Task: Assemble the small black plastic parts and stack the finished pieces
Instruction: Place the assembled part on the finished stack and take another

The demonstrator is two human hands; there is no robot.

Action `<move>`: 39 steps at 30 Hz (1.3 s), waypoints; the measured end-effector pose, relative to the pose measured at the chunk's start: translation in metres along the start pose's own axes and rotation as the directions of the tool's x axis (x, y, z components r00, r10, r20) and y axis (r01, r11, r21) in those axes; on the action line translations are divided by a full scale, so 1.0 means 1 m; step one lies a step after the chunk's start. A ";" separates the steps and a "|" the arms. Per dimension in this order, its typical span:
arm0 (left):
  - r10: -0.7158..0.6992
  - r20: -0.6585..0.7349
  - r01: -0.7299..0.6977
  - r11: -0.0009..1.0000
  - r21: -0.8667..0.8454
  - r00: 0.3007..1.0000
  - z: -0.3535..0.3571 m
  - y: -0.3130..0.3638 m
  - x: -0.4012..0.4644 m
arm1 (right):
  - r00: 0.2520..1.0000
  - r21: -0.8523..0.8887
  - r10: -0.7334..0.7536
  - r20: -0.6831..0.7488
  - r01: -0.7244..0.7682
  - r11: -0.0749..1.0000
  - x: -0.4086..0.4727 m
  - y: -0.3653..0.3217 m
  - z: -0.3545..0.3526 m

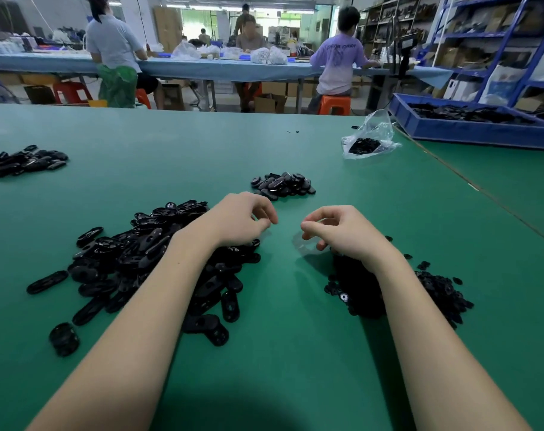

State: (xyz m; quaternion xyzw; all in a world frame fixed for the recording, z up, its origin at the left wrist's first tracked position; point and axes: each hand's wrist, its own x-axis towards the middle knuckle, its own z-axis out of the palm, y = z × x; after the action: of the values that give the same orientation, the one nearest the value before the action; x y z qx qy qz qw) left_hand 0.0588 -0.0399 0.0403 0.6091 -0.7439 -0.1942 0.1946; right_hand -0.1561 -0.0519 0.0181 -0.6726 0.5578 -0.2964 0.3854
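A big heap of black oval plastic parts (pixel 134 259) lies on the green table (pixel 295 337) under my left forearm. To the right, a heap of small round black parts (pixel 438 290) sits beneath my right wrist. A smaller pile of black oval pieces (pixel 283 185) lies just beyond my hands. My left hand (pixel 242 219) hovers over the right edge of the big heap, fingers loosely curled, nothing visible in them. My right hand (pixel 342 231) hangs above the near edge of the small-parts heap, fingers curled downward, with no part seen in its grasp.
Another pile of black parts (pixel 25 161) lies at the far left. A clear plastic bag (pixel 367 141) holding black parts sits at the back right, beside a blue crate (pixel 469 129) of parts. People work at a blue table (pixel 202 68) behind.
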 end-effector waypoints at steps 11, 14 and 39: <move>-0.073 0.171 0.032 0.972 0.233 0.982 -0.024 -0.013 -0.021 | 0.999 -0.065 0.007 0.052 -0.003 0.998 -0.001 -0.003 0.001; -0.054 0.162 0.017 0.975 0.223 0.985 -0.023 -0.013 -0.020 | 0.998 -0.075 0.009 0.057 -0.005 0.997 -0.003 -0.004 0.000; -0.115 0.003 0.082 0.688 -0.721 0.993 0.032 0.029 -0.011 | 0.981 -0.543 0.118 -0.152 -0.183 0.819 -0.006 -0.003 -0.030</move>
State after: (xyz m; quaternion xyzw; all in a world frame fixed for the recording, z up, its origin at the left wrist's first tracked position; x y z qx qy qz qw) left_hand 0.0200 -0.0223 0.0279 0.5274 -0.5704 -0.4671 0.4223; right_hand -0.1811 -0.0513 0.0365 -0.6915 0.6918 -0.1275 0.1641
